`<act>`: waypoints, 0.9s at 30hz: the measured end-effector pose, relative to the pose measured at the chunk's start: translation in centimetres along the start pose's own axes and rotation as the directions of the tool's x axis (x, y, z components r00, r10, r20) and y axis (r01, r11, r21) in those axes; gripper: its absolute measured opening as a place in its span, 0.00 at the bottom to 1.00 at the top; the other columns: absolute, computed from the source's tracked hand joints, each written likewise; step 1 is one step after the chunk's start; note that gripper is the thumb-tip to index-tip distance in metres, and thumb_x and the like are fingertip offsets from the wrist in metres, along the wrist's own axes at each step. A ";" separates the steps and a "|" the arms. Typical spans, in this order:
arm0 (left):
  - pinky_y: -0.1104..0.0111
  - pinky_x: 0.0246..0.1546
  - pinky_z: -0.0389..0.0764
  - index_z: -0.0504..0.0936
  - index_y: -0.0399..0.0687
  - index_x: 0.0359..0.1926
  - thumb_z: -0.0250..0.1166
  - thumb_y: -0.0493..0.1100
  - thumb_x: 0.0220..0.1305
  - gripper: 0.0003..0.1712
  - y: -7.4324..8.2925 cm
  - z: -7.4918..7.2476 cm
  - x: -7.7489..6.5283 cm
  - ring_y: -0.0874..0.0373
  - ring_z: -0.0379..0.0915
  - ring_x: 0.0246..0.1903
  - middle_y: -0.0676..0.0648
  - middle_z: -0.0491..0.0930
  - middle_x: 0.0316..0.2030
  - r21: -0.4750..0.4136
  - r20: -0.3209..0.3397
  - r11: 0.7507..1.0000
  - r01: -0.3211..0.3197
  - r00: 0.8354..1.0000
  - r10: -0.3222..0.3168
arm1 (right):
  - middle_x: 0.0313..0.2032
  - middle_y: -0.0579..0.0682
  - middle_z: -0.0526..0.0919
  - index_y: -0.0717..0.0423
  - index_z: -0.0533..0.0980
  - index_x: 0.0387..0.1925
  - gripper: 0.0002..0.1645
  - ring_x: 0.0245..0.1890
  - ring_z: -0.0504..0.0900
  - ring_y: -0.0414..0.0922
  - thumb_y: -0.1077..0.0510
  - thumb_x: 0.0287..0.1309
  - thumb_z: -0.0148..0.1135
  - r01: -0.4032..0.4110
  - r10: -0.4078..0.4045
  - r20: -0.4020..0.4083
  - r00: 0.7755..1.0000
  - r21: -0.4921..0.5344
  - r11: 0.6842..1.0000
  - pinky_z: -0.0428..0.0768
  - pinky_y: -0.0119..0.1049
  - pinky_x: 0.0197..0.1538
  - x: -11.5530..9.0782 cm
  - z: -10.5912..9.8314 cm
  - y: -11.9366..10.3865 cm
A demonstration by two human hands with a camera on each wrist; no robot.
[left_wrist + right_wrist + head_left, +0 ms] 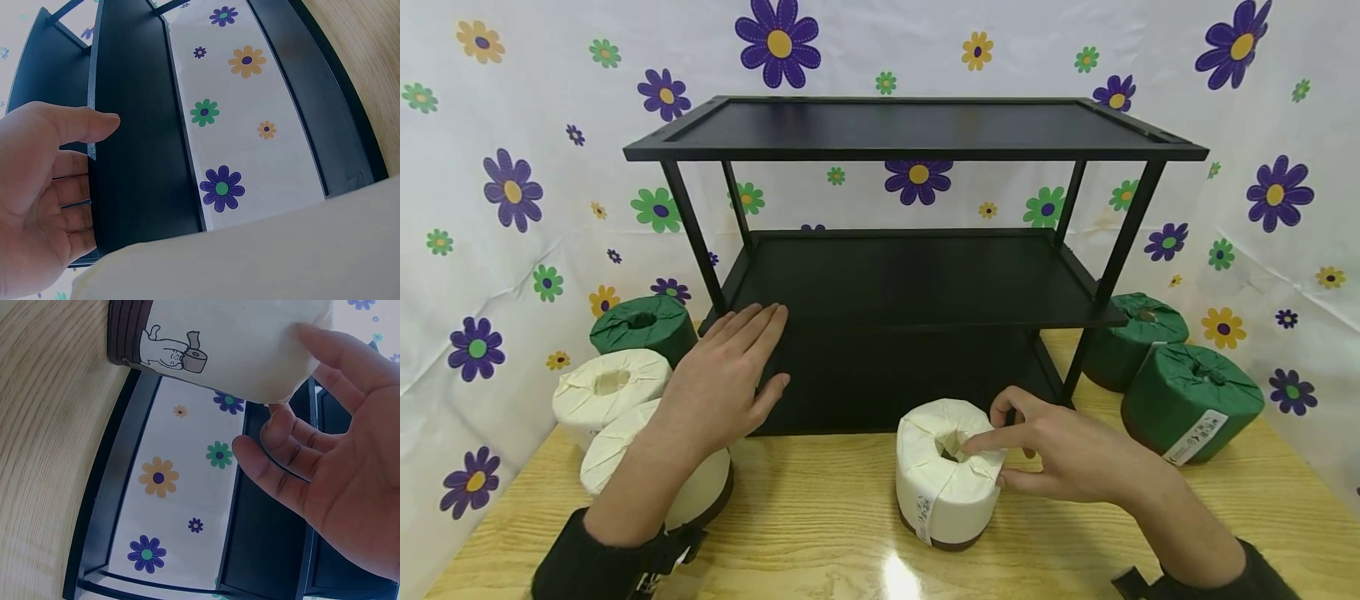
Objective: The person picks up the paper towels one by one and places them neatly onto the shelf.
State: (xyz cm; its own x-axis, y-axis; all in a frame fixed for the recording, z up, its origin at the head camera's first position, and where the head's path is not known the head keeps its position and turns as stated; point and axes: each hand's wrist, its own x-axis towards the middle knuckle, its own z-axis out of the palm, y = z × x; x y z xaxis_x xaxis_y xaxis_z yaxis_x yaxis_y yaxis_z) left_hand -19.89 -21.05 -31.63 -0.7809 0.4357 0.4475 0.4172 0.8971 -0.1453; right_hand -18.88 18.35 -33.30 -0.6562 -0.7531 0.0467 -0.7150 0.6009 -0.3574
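Note:
My right hand (1063, 446) is at a white-wrapped toilet roll (951, 517) with a dark brown base, which stands upright in front of the rack. Its index finger dips into the core hole while the thumb presses the outer side, so it pinches the roll's wall. In the right wrist view, the thumb (331, 347) lies against the wrapper and the other fingers curl loosely beyond it. My left hand (718, 379), fingers straight and together, rests at the front left edge of the black rack's middle shelf (887, 279). Nothing is held in it.
Two white rolls (613, 387) and a green roll (643, 329) stand left of the rack, partly behind my left arm. Two green rolls (1191, 404) stand at the right. The rack's top shelf (887, 125) overhangs the middle one. A flowered cloth (865, 42) hangs behind.

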 end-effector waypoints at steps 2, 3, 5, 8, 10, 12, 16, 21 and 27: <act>0.45 0.70 0.64 0.65 0.34 0.72 0.66 0.50 0.63 0.41 0.0 0.0 0.0 0.37 0.64 0.69 0.34 0.67 0.70 0.001 0.002 1.000 0.002 1.000 -0.002 | 0.46 0.46 0.70 0.31 0.81 0.55 0.24 0.32 0.73 0.36 0.57 0.59 0.69 0.000 0.000 0.000 1.000 0.000 1.000 0.76 0.25 0.32 0.0 0.0 0.0; 0.44 0.70 0.64 0.65 0.34 0.72 0.66 0.50 0.63 0.41 0.0 -0.1 0.0 0.37 0.64 0.69 0.34 0.67 0.70 0.001 0.002 1.000 0.002 1.000 -0.002 | 0.45 0.46 0.70 0.31 0.81 0.55 0.24 0.31 0.73 0.36 0.57 0.59 0.69 0.000 0.000 0.000 1.000 -0.003 1.000 0.76 0.25 0.32 0.0 0.0 -0.1; 0.44 0.70 0.64 0.65 0.35 0.72 0.66 0.50 0.63 0.41 0.0 -0.1 0.0 0.37 0.64 0.69 0.34 0.67 0.69 0.001 0.003 1.000 0.002 1.000 -0.002 | 0.45 0.46 0.70 0.31 0.81 0.55 0.25 0.31 0.72 0.36 0.57 0.58 0.70 -0.002 0.002 0.000 1.000 -0.008 1.000 0.76 0.25 0.31 0.0 0.0 -0.1; 0.44 0.70 0.64 0.65 0.35 0.72 0.66 0.50 0.63 0.41 0.0 -0.2 -0.1 0.37 0.64 0.69 0.34 0.67 0.69 0.002 0.004 1.000 0.002 1.000 -0.002 | 0.44 0.45 0.70 0.31 0.81 0.56 0.25 0.30 0.72 0.35 0.55 0.58 0.71 -0.006 0.006 0.003 1.000 -0.010 1.000 0.75 0.25 0.30 0.0 0.0 -0.2; 0.45 0.70 0.64 0.65 0.35 0.72 0.66 0.50 0.63 0.41 0.0 -0.2 -0.1 0.37 0.63 0.69 0.34 0.67 0.70 0.002 0.005 1.000 0.002 1.000 -0.002 | 0.43 0.44 0.70 0.31 0.81 0.56 0.24 0.29 0.71 0.34 0.53 0.58 0.71 -0.010 0.010 0.010 1.000 -0.005 1.000 0.75 0.25 0.30 0.1 0.1 -0.2; 0.45 0.70 0.64 0.65 0.35 0.72 0.66 0.50 0.63 0.41 0.0 -0.1 0.0 0.37 0.64 0.69 0.34 0.67 0.70 0.003 0.004 1.000 0.001 1.000 -0.001 | 0.42 0.44 0.70 0.31 0.81 0.57 0.24 0.30 0.72 0.35 0.51 0.58 0.72 -0.015 0.015 0.017 1.000 0.002 1.000 0.75 0.25 0.30 0.1 0.1 -0.2; 0.45 0.70 0.64 0.64 0.35 0.72 0.66 0.50 0.64 0.41 0.0 -0.1 0.0 0.38 0.64 0.69 0.34 0.67 0.70 0.003 0.002 1.000 -0.003 1.000 0.003 | 0.42 0.44 0.70 0.31 0.81 0.57 0.25 0.32 0.73 0.36 0.49 0.57 0.72 -0.022 0.022 0.021 1.000 0.002 1.000 0.75 0.25 0.31 0.1 0.1 -0.3; 0.45 0.70 0.64 0.64 0.35 0.72 0.65 0.50 0.64 0.41 0.0 -0.2 0.0 0.37 0.63 0.70 0.34 0.67 0.70 0.002 0.010 1.000 0.001 1.000 -0.001 | 0.42 0.43 0.68 0.32 0.81 0.57 0.27 0.36 0.72 0.37 0.51 0.55 0.74 0.014 -0.015 -0.018 1.000 -0.030 0.999 0.75 0.25 0.33 0.0 0.1 -0.2; 0.45 0.70 0.64 0.64 0.35 0.72 0.65 0.51 0.64 0.42 0.1 -0.2 0.0 0.37 0.63 0.70 0.34 0.67 0.70 0.008 0.018 1.000 0.007 1.000 -0.007 | 0.54 0.44 0.68 0.34 0.80 0.57 0.39 0.48 0.68 0.42 0.75 0.50 0.67 0.115 -0.132 -0.132 0.982 -0.132 0.985 0.78 0.26 0.39 -0.2 0.2 0.4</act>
State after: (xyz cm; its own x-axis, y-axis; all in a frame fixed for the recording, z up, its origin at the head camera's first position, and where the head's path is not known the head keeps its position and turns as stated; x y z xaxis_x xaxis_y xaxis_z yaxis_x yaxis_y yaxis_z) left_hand -19.78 -21.01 -31.47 -0.7921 0.4306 0.4326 0.4081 0.9007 -0.1491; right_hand -19.01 18.68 -33.63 -0.5819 -0.7839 0.2165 -0.8112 0.5403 -0.2238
